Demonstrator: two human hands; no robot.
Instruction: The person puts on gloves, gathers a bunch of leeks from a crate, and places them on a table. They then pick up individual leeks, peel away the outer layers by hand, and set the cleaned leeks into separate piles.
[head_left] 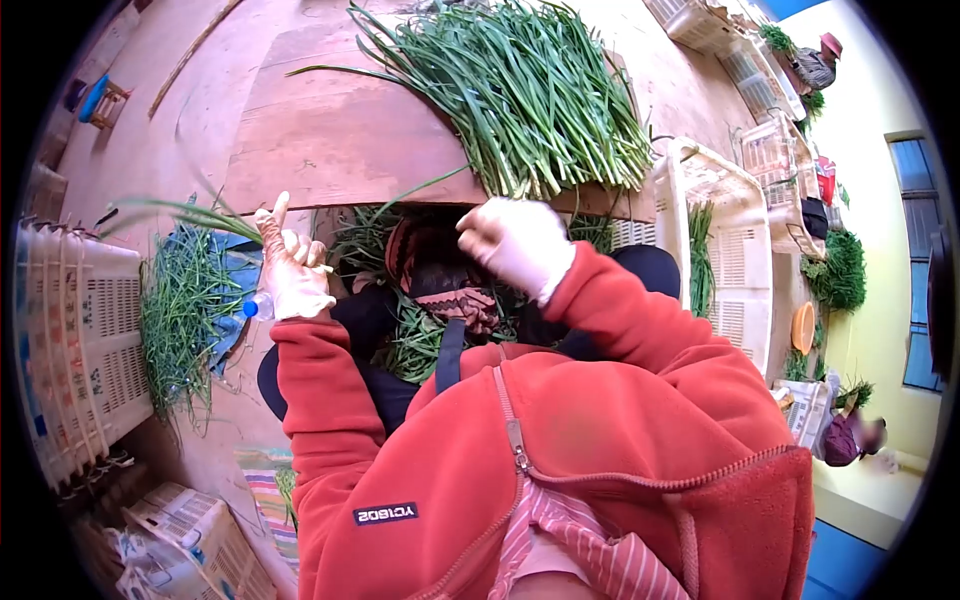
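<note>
My left hand (290, 268), in a whitish glove with stained fingers, grips a few garlic chive stalks (205, 215). Their leaves stretch out to the left, and one finger points up. My right hand (515, 243), also gloved, is over my lap near the cut ends of the chives, its fingers curled in. Whatever may be between those fingers is hidden. A large bundle of garlic chives (520, 95) lies on the wooden board (330, 130) ahead of me. Below the board's near edge, a dark opening with patterned cloth (460, 308) and loose green leaves sits between my knees.
At my left, loose greens (190, 300) lie on a blue sheet beside white crates (90, 320). A white plastic basket (735, 240) with some chives stands at my right. Two people (815, 68) are farther off on the right, among crates and greens. A blue-topped stool (100, 100) stands far left.
</note>
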